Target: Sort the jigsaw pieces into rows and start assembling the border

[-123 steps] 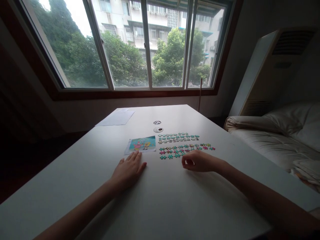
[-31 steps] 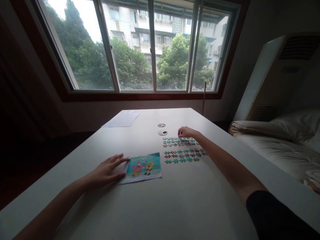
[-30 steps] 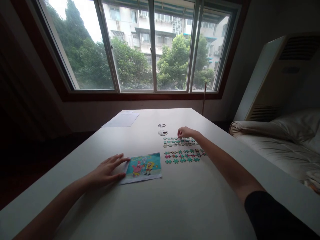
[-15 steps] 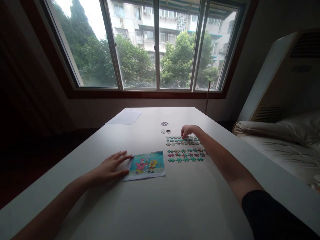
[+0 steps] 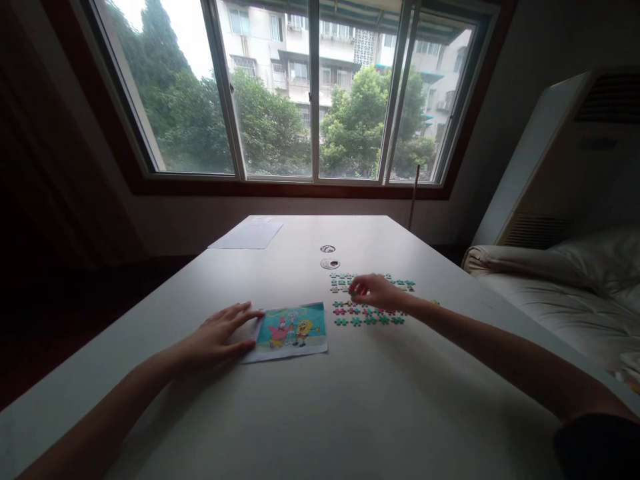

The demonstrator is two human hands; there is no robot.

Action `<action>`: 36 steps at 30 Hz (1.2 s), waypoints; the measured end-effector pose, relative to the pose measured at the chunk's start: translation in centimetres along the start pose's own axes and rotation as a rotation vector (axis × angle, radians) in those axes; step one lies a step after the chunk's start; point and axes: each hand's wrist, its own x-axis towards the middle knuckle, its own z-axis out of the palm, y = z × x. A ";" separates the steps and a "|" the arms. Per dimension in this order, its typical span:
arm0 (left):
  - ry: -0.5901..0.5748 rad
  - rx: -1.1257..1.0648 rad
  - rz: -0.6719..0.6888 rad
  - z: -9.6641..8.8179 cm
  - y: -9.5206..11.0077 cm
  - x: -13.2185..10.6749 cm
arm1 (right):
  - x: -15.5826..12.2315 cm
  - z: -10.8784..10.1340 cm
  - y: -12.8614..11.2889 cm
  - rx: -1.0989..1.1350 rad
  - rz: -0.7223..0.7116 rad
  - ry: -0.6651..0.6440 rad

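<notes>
A colourful cartoon picture card [image 5: 291,329] lies on the white table [image 5: 350,413]. My left hand [image 5: 215,337] rests flat beside its left edge, fingers spread, fingertips touching the card. To the right, several small jigsaw pieces [image 5: 367,313] lie in rows, teal ones farther back and pink and teal ones nearer. My right hand [image 5: 376,292] hovers over these rows with its fingers pinched together; what they hold is too small to make out.
A sheet of paper [image 5: 246,234] lies at the table's far left. Two round cable holes [image 5: 329,257] sit beyond the puzzle pieces. A white cushioned sofa [image 5: 560,280] stands to the right, with a large window behind the table.
My right hand has drawn back from the far teal row toward me and to the left, its fingers pinched. The left hand and the card have stayed in place.
</notes>
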 end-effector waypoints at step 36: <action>-0.020 0.048 0.004 0.2 0.8 -0.4 | -8.2 5.4 -2.9 -0.022 -0.162 0.094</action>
